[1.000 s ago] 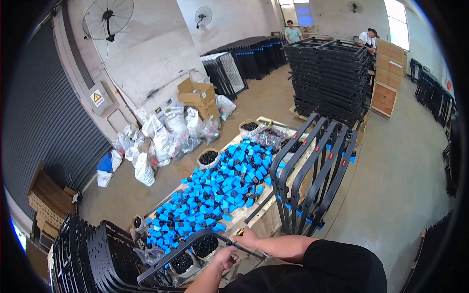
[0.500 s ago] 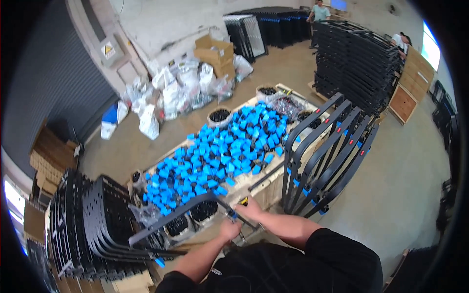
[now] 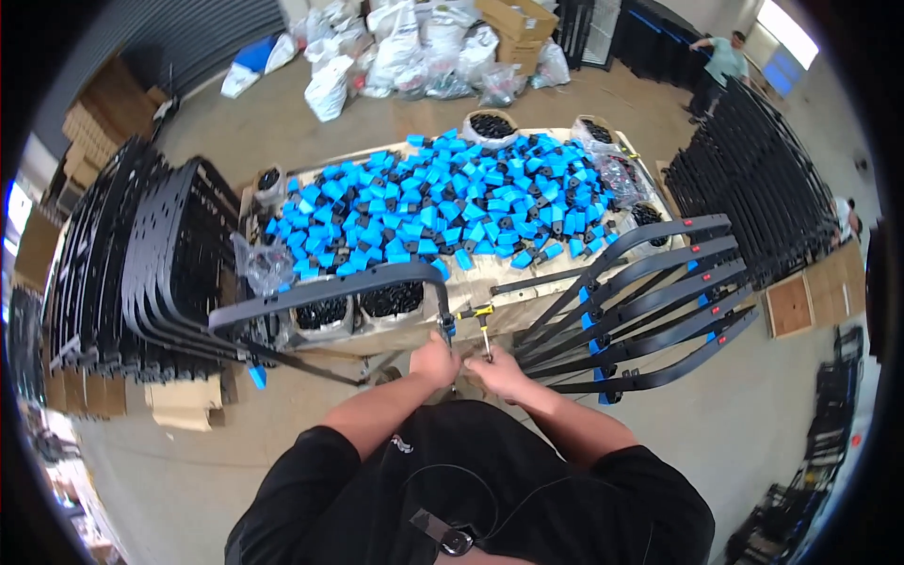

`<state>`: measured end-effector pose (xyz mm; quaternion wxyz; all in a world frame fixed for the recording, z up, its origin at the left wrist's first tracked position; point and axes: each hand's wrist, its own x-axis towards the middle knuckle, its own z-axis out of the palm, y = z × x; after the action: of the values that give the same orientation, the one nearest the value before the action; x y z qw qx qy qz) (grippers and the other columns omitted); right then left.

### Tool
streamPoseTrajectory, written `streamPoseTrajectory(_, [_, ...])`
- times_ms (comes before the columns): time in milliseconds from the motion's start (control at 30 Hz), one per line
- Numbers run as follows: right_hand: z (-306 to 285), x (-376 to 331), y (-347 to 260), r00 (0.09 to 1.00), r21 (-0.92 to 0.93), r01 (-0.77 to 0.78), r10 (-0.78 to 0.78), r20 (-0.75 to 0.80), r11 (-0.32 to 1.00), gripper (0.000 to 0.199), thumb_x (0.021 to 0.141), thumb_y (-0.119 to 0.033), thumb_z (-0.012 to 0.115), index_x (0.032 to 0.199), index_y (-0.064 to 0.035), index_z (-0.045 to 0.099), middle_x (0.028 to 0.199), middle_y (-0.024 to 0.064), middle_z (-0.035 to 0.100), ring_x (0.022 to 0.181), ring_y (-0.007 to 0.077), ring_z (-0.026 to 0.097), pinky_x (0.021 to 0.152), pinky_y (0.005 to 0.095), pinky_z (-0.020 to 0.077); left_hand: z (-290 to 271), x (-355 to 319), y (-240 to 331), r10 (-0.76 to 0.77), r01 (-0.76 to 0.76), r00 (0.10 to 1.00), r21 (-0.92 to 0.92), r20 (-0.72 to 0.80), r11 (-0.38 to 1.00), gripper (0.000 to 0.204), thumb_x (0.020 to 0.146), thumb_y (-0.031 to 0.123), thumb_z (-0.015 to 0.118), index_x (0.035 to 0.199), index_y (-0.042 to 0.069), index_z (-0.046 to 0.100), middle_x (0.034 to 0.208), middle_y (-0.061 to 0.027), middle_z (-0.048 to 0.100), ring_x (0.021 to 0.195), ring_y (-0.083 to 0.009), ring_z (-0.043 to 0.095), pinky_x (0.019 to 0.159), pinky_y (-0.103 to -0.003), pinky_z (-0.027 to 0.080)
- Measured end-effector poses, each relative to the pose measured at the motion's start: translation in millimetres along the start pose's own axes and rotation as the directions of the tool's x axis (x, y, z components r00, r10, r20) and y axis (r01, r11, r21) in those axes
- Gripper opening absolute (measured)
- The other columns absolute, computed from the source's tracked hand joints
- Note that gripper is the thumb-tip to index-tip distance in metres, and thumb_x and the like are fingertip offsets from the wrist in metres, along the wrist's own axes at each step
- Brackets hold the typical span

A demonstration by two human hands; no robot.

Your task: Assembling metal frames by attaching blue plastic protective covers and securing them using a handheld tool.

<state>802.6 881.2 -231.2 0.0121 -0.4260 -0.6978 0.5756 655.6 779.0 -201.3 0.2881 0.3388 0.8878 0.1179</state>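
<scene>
In front of me is a bent black metal tube frame point(image 3: 330, 284), its bar running leftward along the table's near edge. My left hand point(image 3: 435, 362) is closed around its down-turned end, just below a small blue fitting point(image 3: 448, 327). Close beside it, my right hand point(image 3: 499, 373) grips the lower part of a T-shaped tool point(image 3: 476, 311) with a yellow and black crosspiece. The crosspiece points up toward the table, a little right of the frame's end. Fingers hide the tool's lower end.
A table point(image 3: 508, 294) bears a heap of blue-and-black plastic pieces point(image 3: 443, 202). Bags of black parts point(image 3: 391, 301) stand along its edges. Black frames are stacked at left point(image 3: 160, 254) and lean at right point(image 3: 650, 311). A person point(image 3: 725, 71) stands at the far right.
My view has tilted down and shifted. My right hand now holds the tool lower, with its crosspiece exposed above the fingers. The left hand stays on the frame.
</scene>
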Motion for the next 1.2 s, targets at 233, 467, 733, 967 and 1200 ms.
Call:
streamPoseTrajectory(233, [-19.2, 18.3, -44.3, 0.985, 0.422, -0.172, 0.144, 0.099, 0.890, 0.026, 0.095, -0.021, 0.068, 0.106, -0.0021, 0.055, 0.076, 0.0025, 0.055, 0.055, 0.0114, 0.047, 0.047, 0.0286, 0.0401, 2.8, -5.6, -11.6, 0.018, -0.020, 1.000, -0.284, -0.008, 0.959, 0.052, 0.089, 0.030, 0.061, 0.122, -0.008, 0.050, 0.099, -0.0310, 0.070, 0.096, -0.0442, 0.070, 0.088, -0.050, 0.055])
streamPoseTrajectory(467, [14.5, 61.0, -31.2, 0.917, 0.121, 0.260, -0.206, -0.343, 0.958, 0.071, 0.085, -0.015, 0.072, 0.147, -0.0061, 0.039, 0.083, 0.0085, 0.063, 0.067, 0.0176, 0.059, 0.060, 0.0352, 0.0485, 1.3, -0.5, -56.5, -0.188, 0.004, 0.967, -0.734, -0.169, 0.679, 0.016, 0.089, 0.016, 0.063, 0.094, 0.002, 0.057, 0.072, -0.0087, 0.063, 0.061, -0.0192, 0.062, 0.057, -0.035, 0.050])
streamPoseTrajectory(733, [15.7, 55.6, -53.8, 0.902, -0.171, 0.179, -0.231, -0.365, 0.969, 0.076, 0.073, -0.033, 0.082, 0.137, -0.0069, 0.048, 0.111, 0.0248, 0.069, 0.099, 0.0392, 0.067, 0.088, 0.0443, 0.0523, -80.5, -19.9, -135.8, -0.393, 0.146, 0.919, -0.888, -0.042, 0.436, 0.019, 0.090, 0.010, 0.064, 0.105, 0.004, 0.056, 0.073, -0.0037, 0.057, 0.059, -0.0130, 0.053, 0.050, -0.029, 0.042])
streamPoseTrajectory(967, [4.7, 49.6, -27.3, 0.873, -0.084, 0.010, -0.049, -0.485, 0.996, 0.083, 0.071, -0.042, 0.084, 0.134, -0.0003, 0.050, 0.118, 0.0277, 0.067, 0.111, 0.0406, 0.066, 0.096, 0.0441, 0.0507, -115.3, -21.2, -211.4, -0.488, 0.129, 0.872, -0.943, -0.040, 0.307, 0.076, 0.091, 0.012, 0.066, 0.155, 0.001, 0.027, 0.098, -0.0112, 0.065, 0.068, -0.0173, 0.059, 0.057, -0.032, 0.053])
streamPoseTrajectory(1200, [130.1, 0.9, -41.9, 0.995, 0.103, -0.073, 0.065, 0.075, 0.992, 0.044, 0.085, -0.015, 0.077, 0.126, -0.0056, 0.064, 0.084, 0.0074, 0.064, 0.067, 0.0136, 0.059, 0.055, 0.0299, 0.0460, -78.7, -85.8, -275.8, -0.440, 0.100, 0.898, -0.982, 0.021, 0.159, 0.058, 0.092, 0.012, 0.067, 0.141, -0.002, 0.039, 0.098, -0.0124, 0.065, 0.078, -0.0200, 0.066, 0.065, -0.034, 0.057])
